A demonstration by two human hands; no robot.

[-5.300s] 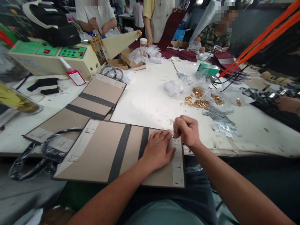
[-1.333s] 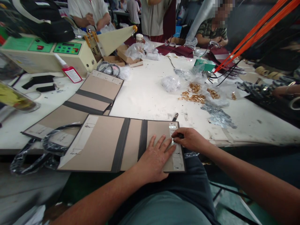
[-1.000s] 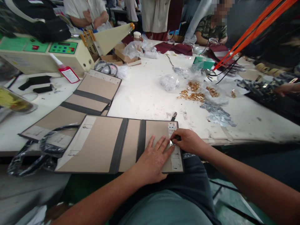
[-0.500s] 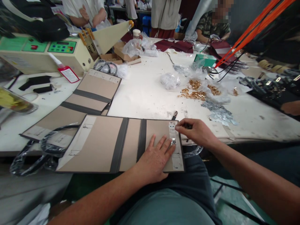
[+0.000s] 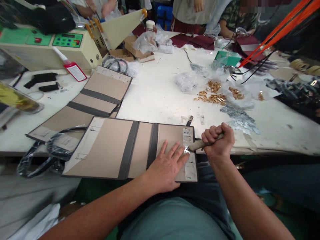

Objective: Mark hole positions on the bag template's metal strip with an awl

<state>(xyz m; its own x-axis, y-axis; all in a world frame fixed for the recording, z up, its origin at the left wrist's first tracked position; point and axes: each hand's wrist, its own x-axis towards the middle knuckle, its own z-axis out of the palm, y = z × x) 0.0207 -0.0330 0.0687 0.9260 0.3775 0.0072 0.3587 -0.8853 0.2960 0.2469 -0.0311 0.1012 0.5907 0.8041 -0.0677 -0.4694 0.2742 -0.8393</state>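
A tan folding panel (image 5: 110, 150) with dark grey fold strips lies opened out along the table's front edge, its near side over my lap. My left hand (image 5: 163, 168) rests flat on its right section, fingers spread. In my right hand (image 5: 221, 141), closed in a fist, is a tool with a beige handle (image 5: 197, 144). The tool's tip meets a small shiny metal piece (image 5: 186, 150) on the whitish strip at the panel's right side, beside my left fingertips. A small metal-ended black tab (image 5: 190, 120) sticks out past the panel's far edge.
More tan panels (image 5: 100, 83) with plastic-wrapped handles (image 5: 56, 143) lie to the left. Gold-coloured fittings (image 5: 213, 98) and flat silvery pieces (image 5: 241, 120) are heaped on the right. A machine (image 5: 55, 53) and a red bottle (image 5: 76, 71) stand at left. People work across the table.
My right hand has moved from the panel's upper right corner down and outward, and now grips the beige-handled tool against the metal piece. The left hand stays flat on the panel.
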